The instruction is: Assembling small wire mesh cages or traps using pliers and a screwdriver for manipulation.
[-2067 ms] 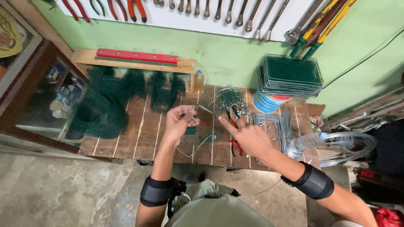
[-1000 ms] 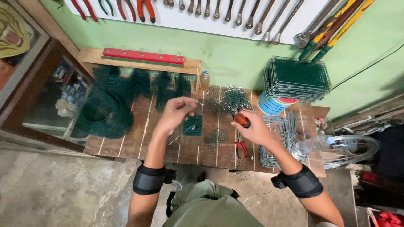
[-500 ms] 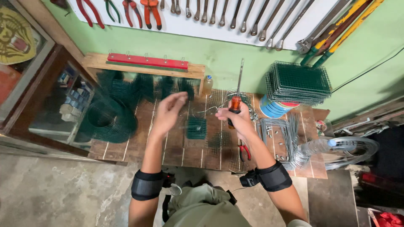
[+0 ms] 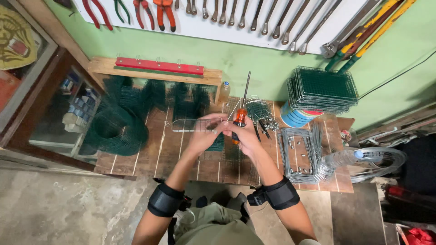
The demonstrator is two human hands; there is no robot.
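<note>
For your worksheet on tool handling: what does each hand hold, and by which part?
The right hand grips an orange-handled screwdriver by its handle. The left hand pinches a bare wire mesh piece at its right end.

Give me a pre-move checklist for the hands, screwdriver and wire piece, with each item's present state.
1. Right hand grips the orange-handled screwdriver: ok.
2. Left hand holds the wire mesh piece: ok.
3. Screwdriver shaft points up, away from the body: ok.
4. Screwdriver tip engaged with the wire: not ok, the tip stands clear above it.
5. Wooden bench has bare room under the hands: ok.
6. Where the wire piece's ends sit against the fingers: cannot tell.
</note>
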